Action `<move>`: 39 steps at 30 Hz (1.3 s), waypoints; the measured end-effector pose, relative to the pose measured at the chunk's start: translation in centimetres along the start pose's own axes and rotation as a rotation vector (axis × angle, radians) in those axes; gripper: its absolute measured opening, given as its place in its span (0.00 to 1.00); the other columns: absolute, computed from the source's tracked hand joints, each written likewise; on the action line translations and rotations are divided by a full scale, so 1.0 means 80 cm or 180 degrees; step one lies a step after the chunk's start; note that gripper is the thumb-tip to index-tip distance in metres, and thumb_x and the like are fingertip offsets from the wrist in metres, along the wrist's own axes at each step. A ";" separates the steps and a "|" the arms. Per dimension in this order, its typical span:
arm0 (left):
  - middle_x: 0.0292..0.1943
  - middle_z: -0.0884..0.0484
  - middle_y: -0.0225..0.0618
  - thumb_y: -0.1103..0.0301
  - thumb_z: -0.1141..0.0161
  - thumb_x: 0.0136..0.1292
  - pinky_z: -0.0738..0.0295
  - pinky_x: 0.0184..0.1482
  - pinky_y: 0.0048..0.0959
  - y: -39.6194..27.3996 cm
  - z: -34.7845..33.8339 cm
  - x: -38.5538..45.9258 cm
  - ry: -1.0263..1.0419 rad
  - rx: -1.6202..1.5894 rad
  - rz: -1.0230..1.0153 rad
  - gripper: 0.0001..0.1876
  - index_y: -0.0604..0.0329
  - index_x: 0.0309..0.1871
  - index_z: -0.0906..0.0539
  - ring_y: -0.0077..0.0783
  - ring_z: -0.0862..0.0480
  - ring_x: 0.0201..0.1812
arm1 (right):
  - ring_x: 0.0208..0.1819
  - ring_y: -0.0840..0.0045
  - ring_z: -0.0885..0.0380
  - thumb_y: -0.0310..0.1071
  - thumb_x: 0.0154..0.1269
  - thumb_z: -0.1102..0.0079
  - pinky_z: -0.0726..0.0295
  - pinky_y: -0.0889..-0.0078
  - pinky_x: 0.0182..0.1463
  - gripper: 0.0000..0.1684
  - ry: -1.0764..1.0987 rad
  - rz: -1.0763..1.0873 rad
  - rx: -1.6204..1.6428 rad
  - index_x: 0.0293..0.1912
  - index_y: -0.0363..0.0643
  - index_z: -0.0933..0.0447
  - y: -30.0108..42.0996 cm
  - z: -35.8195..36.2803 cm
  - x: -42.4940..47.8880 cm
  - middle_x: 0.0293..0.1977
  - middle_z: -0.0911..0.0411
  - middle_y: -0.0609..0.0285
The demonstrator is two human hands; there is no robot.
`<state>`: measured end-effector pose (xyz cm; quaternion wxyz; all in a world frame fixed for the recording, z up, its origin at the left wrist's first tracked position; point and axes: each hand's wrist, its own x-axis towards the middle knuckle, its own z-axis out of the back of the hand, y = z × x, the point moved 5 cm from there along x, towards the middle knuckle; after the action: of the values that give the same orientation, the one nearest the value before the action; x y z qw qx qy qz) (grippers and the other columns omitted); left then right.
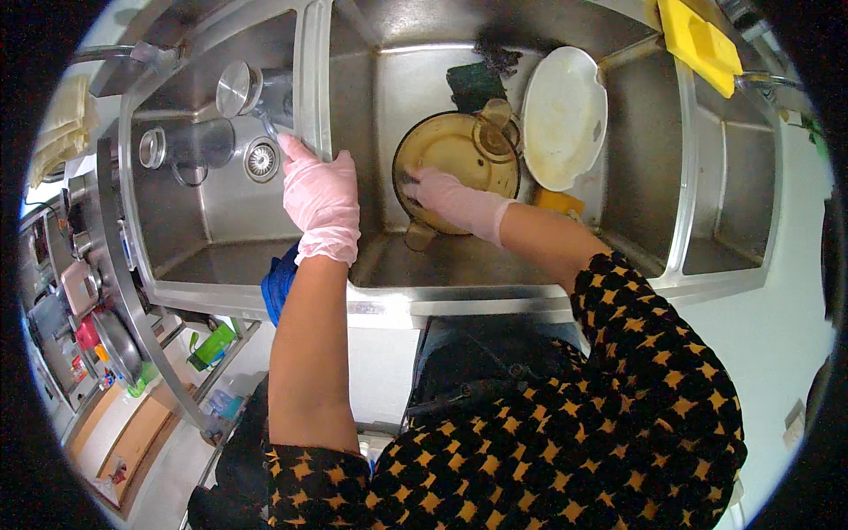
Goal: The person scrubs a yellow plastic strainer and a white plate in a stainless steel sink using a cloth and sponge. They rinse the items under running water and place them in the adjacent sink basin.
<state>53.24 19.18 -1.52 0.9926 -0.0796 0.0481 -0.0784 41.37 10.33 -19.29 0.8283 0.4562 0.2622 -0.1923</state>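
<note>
My left hand [321, 199], in a pink glove, lies over the divider between two steel sink basins. Its fingertips meet the handle of a clear jug [275, 86] with a steel lid; whether they grip it is hidden. My right hand [454, 199], also gloved, reaches into an amber glass pot [457, 139] in the middle basin. Its fingers are bent near the pot's left wall, and I cannot tell if they hold something. A smaller amber glass vessel [495, 136] sits in the pot's upper right. Beside it stands a white oval dish [565, 119].
A dark green scouring pad [475, 86] and a black mesh scrubber [501, 58] lie behind the pot. An orange sponge [558, 201] is below the dish. Another lidded jug [199, 146] lies near the left drain [262, 159]. A blue cloth [278, 285] hangs over the front rim.
</note>
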 end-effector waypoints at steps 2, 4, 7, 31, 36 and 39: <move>0.49 0.28 0.50 0.58 0.39 0.48 0.29 0.47 0.40 -0.003 0.003 -0.003 -0.0016 -0.0002 0.0054 0.41 0.62 0.63 0.46 0.50 0.24 0.47 | 0.53 0.57 0.32 0.45 0.59 0.52 0.32 0.58 0.55 0.26 -0.0685 0.0141 0.0103 0.56 0.48 0.33 0.005 0.007 0.008 0.52 0.32 0.47; 0.51 0.30 0.51 0.62 0.39 0.48 0.32 0.51 0.41 -0.004 0.003 -0.006 -0.0288 -0.0041 -0.0335 0.41 0.62 0.64 0.46 0.52 0.28 0.51 | 0.57 0.60 0.35 0.43 0.59 0.51 0.34 0.61 0.56 0.26 0.0277 0.0834 -0.1153 0.58 0.50 0.35 0.007 -0.010 -0.007 0.56 0.36 0.50; 0.56 0.35 0.53 0.70 0.41 0.49 0.40 0.58 0.42 -0.037 0.019 -0.035 -0.0965 -0.0197 -0.2147 0.38 0.62 0.65 0.45 0.55 0.36 0.58 | 0.56 0.60 0.34 0.45 0.60 0.52 0.32 0.62 0.55 0.27 0.0589 0.1027 -0.1269 0.58 0.50 0.35 -0.028 -0.017 -0.019 0.55 0.34 0.49; 0.66 0.43 0.35 0.35 0.71 0.60 0.62 0.65 0.49 0.001 -0.188 -0.066 0.3257 -0.3933 0.2506 0.39 0.57 0.65 0.43 0.34 0.47 0.68 | 0.45 0.56 0.25 0.28 0.52 0.54 0.26 0.55 0.45 0.21 -0.0431 0.0628 -0.0496 0.49 0.44 0.30 0.000 -0.018 -0.009 0.43 0.26 0.49; 0.65 0.39 0.31 0.38 0.71 0.63 0.61 0.65 0.47 -0.001 -0.220 -0.061 0.3604 -0.4366 0.2371 0.35 0.54 0.65 0.40 0.30 0.44 0.66 | 0.47 0.57 0.26 0.28 0.52 0.54 0.26 0.57 0.47 0.21 0.0234 0.0017 -0.0531 0.49 0.45 0.29 0.008 0.007 -0.011 0.45 0.26 0.51; 0.64 0.38 0.24 0.41 0.72 0.65 0.61 0.65 0.46 0.015 -0.239 -0.053 0.3697 -0.4589 0.2267 0.32 0.51 0.65 0.40 0.27 0.44 0.66 | 0.49 0.58 0.27 0.29 0.54 0.54 0.27 0.59 0.49 0.22 0.0036 -0.0212 -0.0168 0.51 0.48 0.30 0.008 0.005 0.020 0.48 0.28 0.53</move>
<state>47.22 18.18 -20.14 0.4947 -0.5946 0.5844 0.2456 43.10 10.16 -19.70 0.8318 0.4263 0.2869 -0.2101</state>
